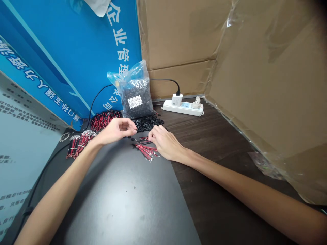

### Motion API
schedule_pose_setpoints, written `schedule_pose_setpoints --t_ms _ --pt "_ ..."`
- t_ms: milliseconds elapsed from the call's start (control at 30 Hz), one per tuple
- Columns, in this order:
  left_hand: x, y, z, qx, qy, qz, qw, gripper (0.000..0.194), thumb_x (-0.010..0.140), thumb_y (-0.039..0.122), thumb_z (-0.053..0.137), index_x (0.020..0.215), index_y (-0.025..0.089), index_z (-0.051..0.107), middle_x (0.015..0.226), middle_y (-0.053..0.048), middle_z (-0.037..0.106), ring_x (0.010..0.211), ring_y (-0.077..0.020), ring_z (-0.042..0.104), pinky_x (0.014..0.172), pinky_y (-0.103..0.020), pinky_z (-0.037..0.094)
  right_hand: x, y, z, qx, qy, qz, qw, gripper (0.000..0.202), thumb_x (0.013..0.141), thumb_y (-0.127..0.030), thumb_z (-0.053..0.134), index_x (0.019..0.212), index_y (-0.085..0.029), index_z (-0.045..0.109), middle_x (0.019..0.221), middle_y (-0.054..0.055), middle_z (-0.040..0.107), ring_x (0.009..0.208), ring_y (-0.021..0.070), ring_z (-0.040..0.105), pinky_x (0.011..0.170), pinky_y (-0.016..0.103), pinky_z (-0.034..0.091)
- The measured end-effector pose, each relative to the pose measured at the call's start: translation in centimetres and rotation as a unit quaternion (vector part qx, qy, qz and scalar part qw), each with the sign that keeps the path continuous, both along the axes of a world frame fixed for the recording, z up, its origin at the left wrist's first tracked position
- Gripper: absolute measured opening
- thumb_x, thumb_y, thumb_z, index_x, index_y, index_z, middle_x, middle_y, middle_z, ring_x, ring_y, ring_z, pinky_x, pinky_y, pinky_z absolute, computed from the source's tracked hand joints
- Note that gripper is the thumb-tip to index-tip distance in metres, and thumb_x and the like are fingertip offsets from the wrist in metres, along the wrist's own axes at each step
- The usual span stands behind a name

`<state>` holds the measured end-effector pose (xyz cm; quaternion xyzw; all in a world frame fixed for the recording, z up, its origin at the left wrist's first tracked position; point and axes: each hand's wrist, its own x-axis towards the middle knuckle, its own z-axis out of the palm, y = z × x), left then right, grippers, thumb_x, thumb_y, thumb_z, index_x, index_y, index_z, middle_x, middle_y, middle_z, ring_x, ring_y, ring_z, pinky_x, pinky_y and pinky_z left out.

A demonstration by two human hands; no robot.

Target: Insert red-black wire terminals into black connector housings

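Observation:
My left hand (118,131) is closed in a pinch, thumb against index finger, just in front of a pile of small black plastic connector housings (150,123). A dark speck shows at its fingertips, too small to name. To the right, my right hand (165,141) has its fingers curled together, and what they hold is hidden. Red and black wires (143,139) lie by its fingertips; I cannot tell whether it grips one. Below them, a loose fan of red and black wires (146,151) with black ends and bare metal tips rests on the grey mat (122,197).
A clear bag of black parts (139,97) stands behind the pile. Left of it are a heap of red-black wires (104,119) and banded wire bundles (81,141). A white power strip (185,108) with a charger sits back right. Cardboard (268,85) walls the right side.

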<state>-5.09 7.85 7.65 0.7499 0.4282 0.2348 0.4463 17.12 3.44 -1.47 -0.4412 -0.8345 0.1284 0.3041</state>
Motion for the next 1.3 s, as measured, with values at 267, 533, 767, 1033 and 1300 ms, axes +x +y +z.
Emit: schedule_pose_setpoints --t_ms 267,533,767,1033,1300 --pt "2.1 -0.5 -3.2 -0.001 -0.216 0.167 0.962 0.02 0.067 0.024 0.075 0.085 0.016 0.078 0.076 -0.004 0.071 0.066 -0.0123 0.063 0.057 -0.022 0.048 0.1 0.0 0.6 -0.017 0.055 0.008 0.998 0.021 0.099 -0.007 0.039 0.087 -0.022 0.046 0.094 0.005 0.057 0.086 0.0206 0.051 0.073 0.033 0.039" --pt "3.6 -1.1 -5.7 0.053 -0.256 0.246 0.933 0.024 0.069 0.032 0.079 0.086 0.015 0.075 0.078 -0.004 0.072 0.067 -0.0133 0.065 0.059 -0.024 0.05 0.2 0.6 -0.1 0.053 0.131 0.022 0.99 0.02 0.102 -0.015 0.038 0.099 -0.021 0.057 0.098 0.008 0.06 0.092 0.022 0.055 0.08 0.035 0.044" --pt "4.3 -2.6 -7.1 0.116 -0.233 0.195 0.946 0.024 0.074 0.029 0.08 0.092 0.016 0.072 0.092 -0.007 0.076 0.085 -0.0177 0.072 0.082 -0.032 0.058 0.3 1.0 0.3 -0.002 0.296 -0.004 0.955 0.018 0.101 -0.03 0.049 0.087 -0.02 0.057 0.087 0.004 0.061 0.08 0.0175 0.059 0.075 0.032 0.048" --pt "4.7 -3.2 -7.2 0.109 -0.197 0.157 0.961 0.023 0.082 0.031 0.074 0.099 0.016 0.076 0.102 -0.01 0.078 0.088 -0.0212 0.075 0.088 -0.037 0.061 0.1 1.4 0.0 -0.124 0.463 -0.004 0.877 0.027 0.082 -0.045 0.075 0.084 -0.021 0.063 0.084 0.004 0.068 0.079 0.0182 0.067 0.072 0.032 0.057" --pt "4.6 -3.0 -7.3 0.109 -0.174 0.164 0.965 0.018 0.082 0.03 0.073 0.094 0.017 0.076 0.096 -0.007 0.078 0.085 -0.0195 0.074 0.082 -0.033 0.059 0.3 1.3 0.3 -0.166 0.486 -0.024 0.858 0.036 0.07 -0.049 0.083 0.082 -0.019 0.067 0.081 0.005 0.072 0.072 0.0182 0.07 0.068 0.033 0.06"
